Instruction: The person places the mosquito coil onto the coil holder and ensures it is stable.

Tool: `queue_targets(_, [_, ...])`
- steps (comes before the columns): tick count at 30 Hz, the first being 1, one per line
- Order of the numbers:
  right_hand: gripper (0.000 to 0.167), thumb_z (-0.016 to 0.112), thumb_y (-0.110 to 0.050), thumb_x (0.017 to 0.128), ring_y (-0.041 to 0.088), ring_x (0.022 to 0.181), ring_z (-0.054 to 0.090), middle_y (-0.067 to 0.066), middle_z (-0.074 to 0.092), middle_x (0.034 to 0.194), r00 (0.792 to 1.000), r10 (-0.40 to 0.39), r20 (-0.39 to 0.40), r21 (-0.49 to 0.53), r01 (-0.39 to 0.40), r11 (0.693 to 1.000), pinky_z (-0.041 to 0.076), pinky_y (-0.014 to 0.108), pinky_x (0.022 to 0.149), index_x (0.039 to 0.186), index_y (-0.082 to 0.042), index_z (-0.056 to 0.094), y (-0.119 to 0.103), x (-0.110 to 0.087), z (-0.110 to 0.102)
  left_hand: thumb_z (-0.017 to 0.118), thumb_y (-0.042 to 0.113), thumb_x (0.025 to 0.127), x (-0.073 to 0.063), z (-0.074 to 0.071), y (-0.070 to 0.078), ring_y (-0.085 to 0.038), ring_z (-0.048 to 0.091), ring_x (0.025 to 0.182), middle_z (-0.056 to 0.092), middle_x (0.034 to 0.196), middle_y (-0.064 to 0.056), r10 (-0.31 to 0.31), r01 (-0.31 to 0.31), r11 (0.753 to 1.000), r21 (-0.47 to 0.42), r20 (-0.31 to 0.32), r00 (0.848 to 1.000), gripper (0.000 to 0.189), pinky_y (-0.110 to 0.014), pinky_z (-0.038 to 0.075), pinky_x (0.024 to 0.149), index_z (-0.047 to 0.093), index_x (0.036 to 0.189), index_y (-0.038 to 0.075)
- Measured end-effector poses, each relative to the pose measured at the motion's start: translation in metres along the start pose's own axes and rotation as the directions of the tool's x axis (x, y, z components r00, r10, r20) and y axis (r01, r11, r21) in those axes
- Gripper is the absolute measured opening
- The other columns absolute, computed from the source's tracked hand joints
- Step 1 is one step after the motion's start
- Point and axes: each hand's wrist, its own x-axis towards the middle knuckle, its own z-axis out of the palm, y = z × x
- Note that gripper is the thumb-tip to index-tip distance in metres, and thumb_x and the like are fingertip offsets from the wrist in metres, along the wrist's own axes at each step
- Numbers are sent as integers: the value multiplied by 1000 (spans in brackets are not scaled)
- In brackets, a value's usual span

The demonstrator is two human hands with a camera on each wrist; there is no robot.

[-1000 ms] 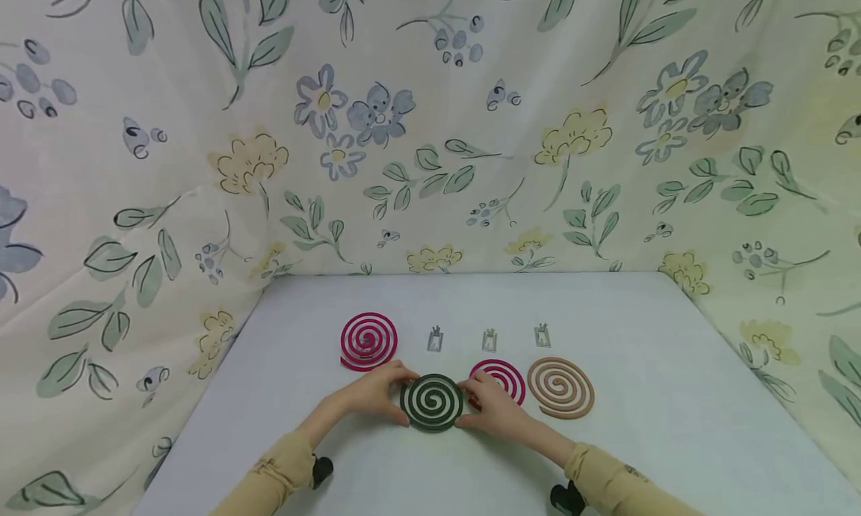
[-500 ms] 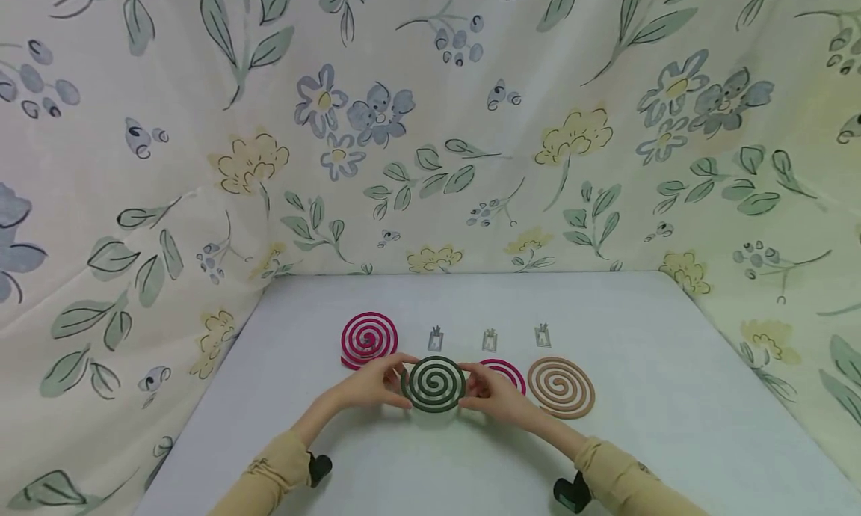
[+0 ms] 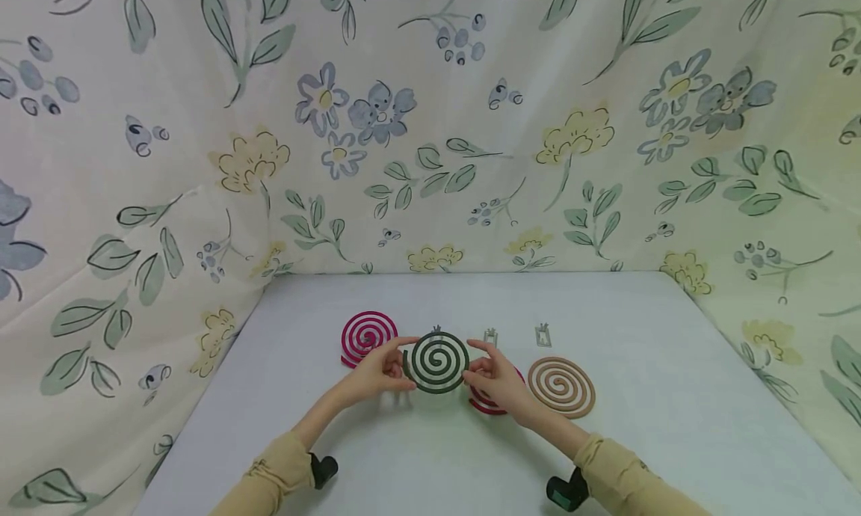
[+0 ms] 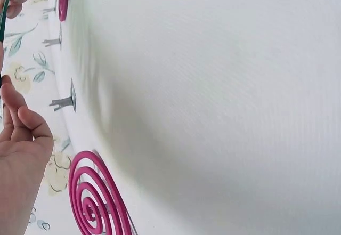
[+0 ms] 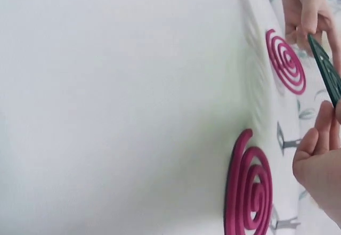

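A dark green mosquito coil (image 3: 437, 362) is held up level between both hands, above the table. My left hand (image 3: 378, 370) pinches its left edge between thumb and fingers, and my right hand (image 3: 499, 381) pinches the right edge. In the head view the coil overlaps the leftmost of several small metal stands, whose prongs (image 3: 437, 327) show through its rings. Under my right hand lies a pink-red coil (image 3: 488, 407), partly covered by it. Beyond my left hand is another pink coil (image 3: 368, 340), with grey metal visible through its rings in the left wrist view (image 4: 91, 213).
A tan coil (image 3: 560, 382) lies on the white table (image 3: 430, 471) to the right of the right hand. Two more metal stands, a middle one (image 3: 491, 331) and a right one (image 3: 543, 327), stand in a row toward the back. A floral cloth (image 3: 430, 202) hangs behind.
Both hands have raised the green coil off the table and carried it away from the body, toward the leftmost stand. The other coils and the stands have stayed in place.
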Motion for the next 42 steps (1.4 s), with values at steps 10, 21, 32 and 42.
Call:
queue_targets(10, [44, 62, -8, 90, 12, 84, 64, 2, 61, 93, 980, 48, -192, 158, -17, 987, 50, 26, 78, 132, -3, 49, -9, 10, 7, 77, 7, 77, 5, 8, 12, -6, 50, 70, 60, 95, -20, -99, 53, 978, -204, -223, 970, 71, -16, 44, 65, 40, 138, 7])
queue_targets(21, [56, 65, -8, 88, 9, 93, 54, 13, 54, 115, 971, 17, -237, 155, 21, 988, 50, 15, 77, 140, -5, 43, -10, 24, 10, 74, 0, 78, 22, 21, 9, -8, 52, 73, 62, 102, -20, -141, 16, 951, -310, -387, 911, 68, -15, 46, 63, 41, 137, 2])
queue_targets(32, [54, 62, 0, 88, 7, 91, 53, 16, 54, 113, 944, 0, -331, 178, 63, 982, 48, 10, 72, 139, 2, 43, -5, 44, 16, 70, -7, 79, 33, 29, 18, -8, 53, 73, 57, 106, -34, -145, -35, 922, -386, -427, 892, 69, -14, 47, 63, 35, 138, -4])
queue_targets(42, [48, 60, 0, 90, 5, 85, 53, 20, 55, 112, 899, -8, -438, 126, 70, 990, 44, 9, 68, 136, 4, 46, 9, 54, 26, 69, -5, 81, 48, 40, -2, -5, 53, 72, 58, 102, -32, -145, -44, 935, -352, -492, 859, 71, -13, 47, 64, 33, 141, -2])
